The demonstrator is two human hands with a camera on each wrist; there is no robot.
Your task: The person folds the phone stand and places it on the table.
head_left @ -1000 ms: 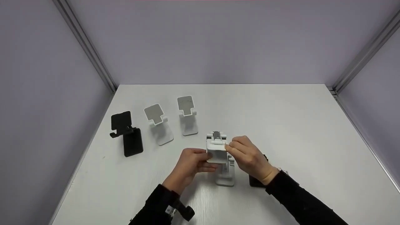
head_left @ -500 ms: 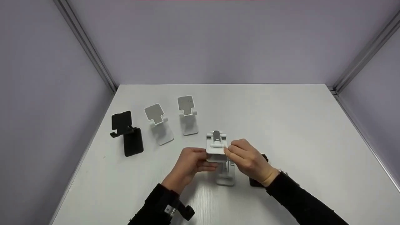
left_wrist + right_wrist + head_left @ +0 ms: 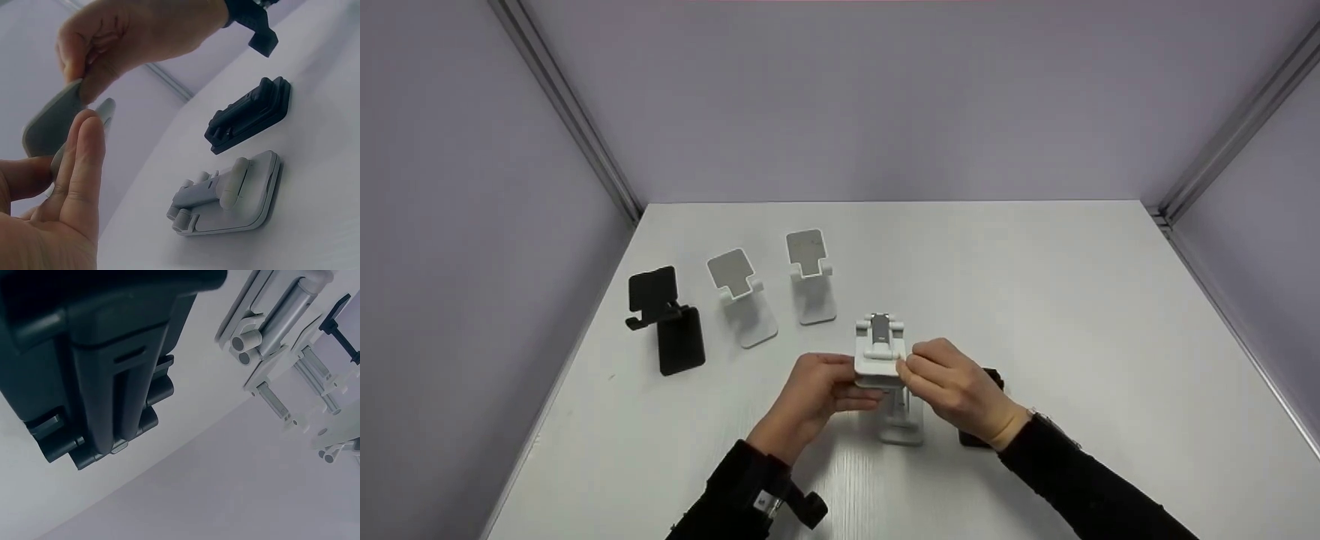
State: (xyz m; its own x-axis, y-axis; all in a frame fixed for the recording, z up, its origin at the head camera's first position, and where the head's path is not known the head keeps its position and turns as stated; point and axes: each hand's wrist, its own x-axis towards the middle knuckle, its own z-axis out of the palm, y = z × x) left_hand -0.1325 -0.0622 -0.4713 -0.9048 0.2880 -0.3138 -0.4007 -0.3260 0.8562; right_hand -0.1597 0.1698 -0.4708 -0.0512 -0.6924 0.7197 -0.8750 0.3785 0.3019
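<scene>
Between my hands, above the table, is a white folding phone stand (image 3: 879, 361). My left hand (image 3: 814, 401) grips it from the left, thumb on one side and fingers under it. On the opposite side, my right hand (image 3: 958, 390) pinches the edge of a plate between thumb and fingertips. In the left wrist view the stand's two plates (image 3: 53, 124) lie at a narrow angle to each other. Beneath the hands, a folded white phone stand (image 3: 228, 197) lies on the table, partly hidden in the head view. Beside it is a folded black phone stand (image 3: 247, 115), mostly behind my right hand in the head view.
Farther back on the white table (image 3: 1035, 277) stand two unfolded white phone stands (image 3: 750, 319) (image 3: 814, 300). An unfolded black phone stand (image 3: 679, 341) is at the left. Pale panels (image 3: 885, 97) enclose the back and sides.
The held stand's upper plate has swung down, bringing its two plates closer together. My right hand has shifted slightly down with it. My left hand stays nearly still.
</scene>
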